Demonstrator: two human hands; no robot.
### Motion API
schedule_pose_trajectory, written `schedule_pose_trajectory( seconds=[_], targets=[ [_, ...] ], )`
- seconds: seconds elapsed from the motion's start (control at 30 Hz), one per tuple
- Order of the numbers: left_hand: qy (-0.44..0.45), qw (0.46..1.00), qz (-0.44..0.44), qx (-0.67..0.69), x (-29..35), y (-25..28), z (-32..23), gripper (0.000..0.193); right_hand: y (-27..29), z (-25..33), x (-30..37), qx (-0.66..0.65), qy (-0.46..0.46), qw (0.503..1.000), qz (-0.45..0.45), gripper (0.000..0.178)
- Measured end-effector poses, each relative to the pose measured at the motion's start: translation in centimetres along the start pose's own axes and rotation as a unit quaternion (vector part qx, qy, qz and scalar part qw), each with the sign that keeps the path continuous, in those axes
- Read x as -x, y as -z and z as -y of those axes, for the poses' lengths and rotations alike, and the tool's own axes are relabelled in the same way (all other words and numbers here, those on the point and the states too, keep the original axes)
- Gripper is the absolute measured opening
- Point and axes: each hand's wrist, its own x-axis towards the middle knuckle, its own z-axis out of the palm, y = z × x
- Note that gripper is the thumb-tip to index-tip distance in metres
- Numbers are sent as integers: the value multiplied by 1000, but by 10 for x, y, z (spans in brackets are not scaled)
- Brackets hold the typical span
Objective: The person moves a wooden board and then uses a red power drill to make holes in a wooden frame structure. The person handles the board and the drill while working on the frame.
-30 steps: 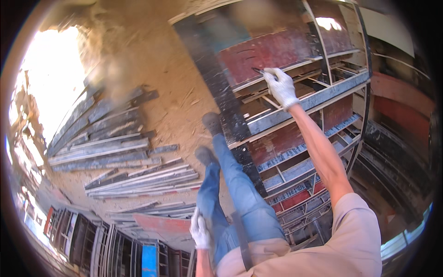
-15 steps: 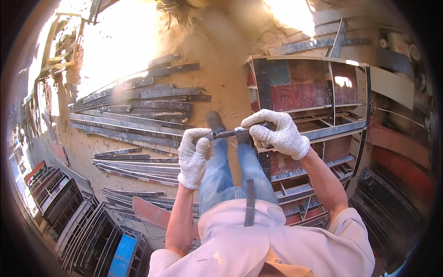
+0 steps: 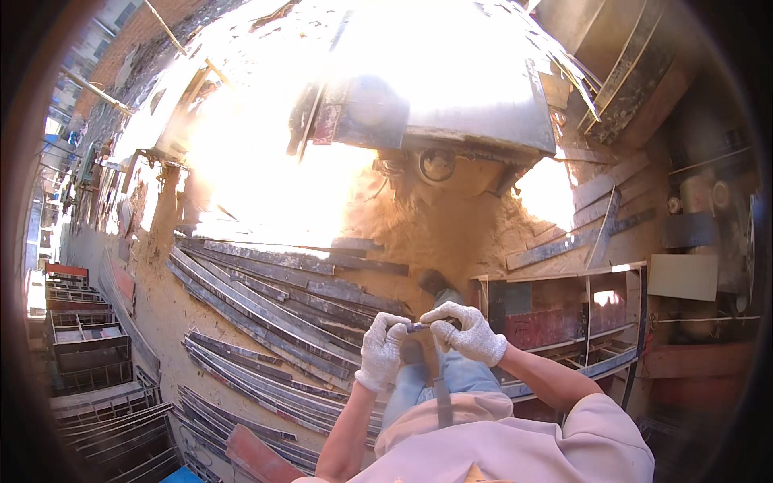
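Both of my hands wear pale speckled knit gloves and are raised in front of my legs, close together. My left hand [image 3: 382, 352] pinches one end of a short, dark, metal-looking tool [image 3: 419, 328]. Around its other end the fingers of my right hand [image 3: 469, 332] are closed. Only a small dark middle piece shows between the gloves, so its exact kind cannot be made out. Below the hands are my blue jeans and dark shoes on sandy ground.
Long dark planks [image 3: 266, 302] lie in stacks on the left. A panelled frame [image 3: 555, 322] with red boards stands close on my right. Ahead is a large sunlit bench-like structure [image 3: 475, 121]. Stacked racks [image 3: 88, 346] stand at the far left.
My view has tilted up and turned, bringing the sunlit structure ahead into sight. My hands have come closer together on the tool, hiding more of it. One foot has stepped forward.
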Motion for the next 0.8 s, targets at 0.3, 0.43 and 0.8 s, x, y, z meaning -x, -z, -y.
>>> schedule_pose_trajectory(
  seconds=[0.3,0.43,0.8],
  targets=[
    [109,932,-313,148,-119,23,87,73,99,33,-306,38,8,986,-163,31],
    [133,901,-406,74,-37,38,135,64,153,58,-509,262,216,902,-267,38],
    [519,448,-705,183,279,-257,267,55,109,5,-510,289,174,927,-165,24]
  ],
)
